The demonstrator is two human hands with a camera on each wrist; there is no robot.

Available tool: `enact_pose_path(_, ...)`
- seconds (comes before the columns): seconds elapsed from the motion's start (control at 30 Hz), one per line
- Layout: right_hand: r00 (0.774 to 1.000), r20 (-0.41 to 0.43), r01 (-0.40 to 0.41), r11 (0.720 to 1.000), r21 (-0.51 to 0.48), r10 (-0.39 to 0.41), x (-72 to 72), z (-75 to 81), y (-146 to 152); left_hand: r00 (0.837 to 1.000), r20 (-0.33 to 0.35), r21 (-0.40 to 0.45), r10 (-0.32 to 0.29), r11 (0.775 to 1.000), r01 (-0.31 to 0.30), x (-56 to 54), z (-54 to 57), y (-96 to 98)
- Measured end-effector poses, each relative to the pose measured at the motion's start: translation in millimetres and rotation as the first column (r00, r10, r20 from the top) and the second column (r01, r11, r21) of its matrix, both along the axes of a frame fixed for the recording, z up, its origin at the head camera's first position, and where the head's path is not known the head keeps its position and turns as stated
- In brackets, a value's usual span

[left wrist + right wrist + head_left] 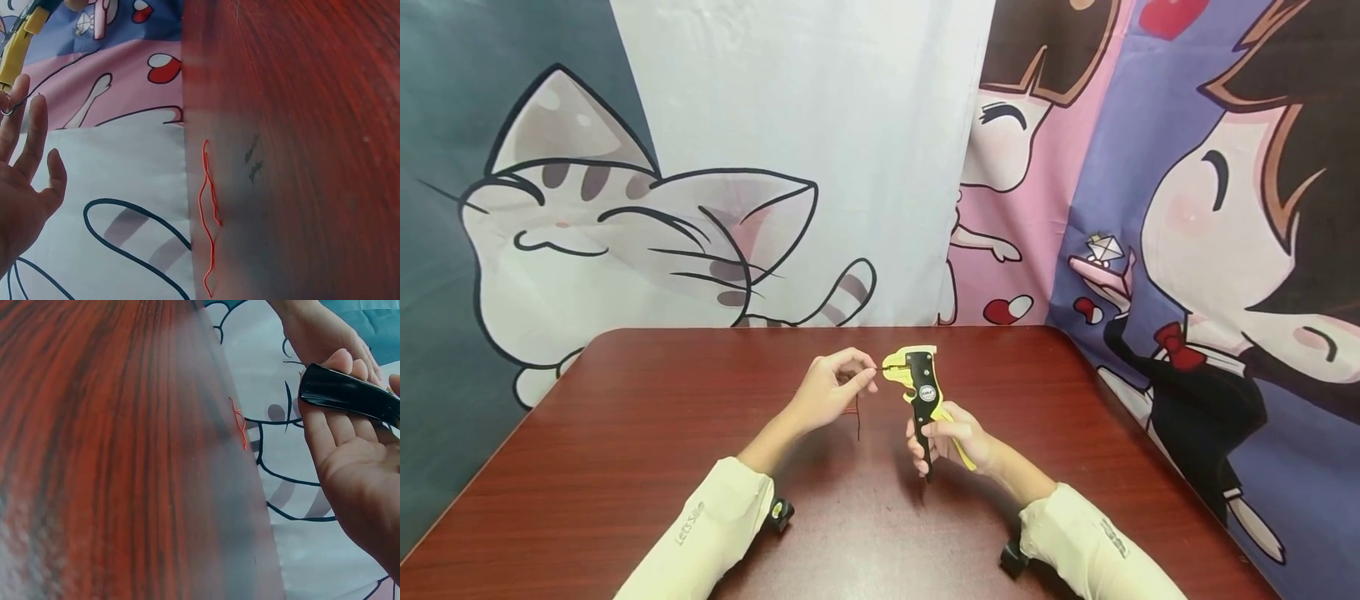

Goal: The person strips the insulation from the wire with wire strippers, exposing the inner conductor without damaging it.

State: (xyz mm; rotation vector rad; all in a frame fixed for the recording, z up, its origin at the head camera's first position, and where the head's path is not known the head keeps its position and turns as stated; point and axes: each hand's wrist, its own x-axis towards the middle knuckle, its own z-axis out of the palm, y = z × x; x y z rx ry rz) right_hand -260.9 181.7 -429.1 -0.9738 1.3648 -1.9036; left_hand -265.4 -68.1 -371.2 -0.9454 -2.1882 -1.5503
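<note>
**Wire (56,73) at the stripper (924,379)**

Above the desk (662,400), the left hand (837,385) pinches the wire; the right hand (953,432) grips the stripper's handles (967,457). The wire looks light, bendy: best pinched near the stripper. The stripper seems rigid, heavier.

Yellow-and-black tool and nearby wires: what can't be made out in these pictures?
Head: print on the round label of the tool, too small.
Head: whether its jaws grip the dark wire, too small to tell.
Head: part of the red wire, hidden behind the left hand.
Right wrist: most of the tool, cut off by the right edge.
</note>
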Motion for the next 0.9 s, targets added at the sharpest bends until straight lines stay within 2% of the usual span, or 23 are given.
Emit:
enact_pose_path(0.2,1.0,0.004,0.008,1.0,-0.002,-0.008,-0.4,0.3,-3,1.0,0.03,0.012,0.003,1.0,-0.003,-0.9,-0.8,-0.1)
enact_pose_path(0.43,1.0,0.008,0.005,1.0,-0.004,-0.005,-0.8,0.9,-6,0.999,0.039,0.027,0.006,1.0,-0.007,-24.2,-27.0,-0.3)
enact_pose_path(0.63,1.0,0.013,-0.017,1.0,-0.005,0.017,-1.6,-0.4,-10,0.999,0.038,0.084,-0.013,0.996,0.009,-22.9,-28.2,-1.9)
enact_pose_path(0.9,1.0,0.025,-0.011,1.0,-0.017,0.012,0.4,0.0,-13,0.999,0.042,0.089,-0.002,0.996,-0.001,-21.7,-28.5,-0.6)
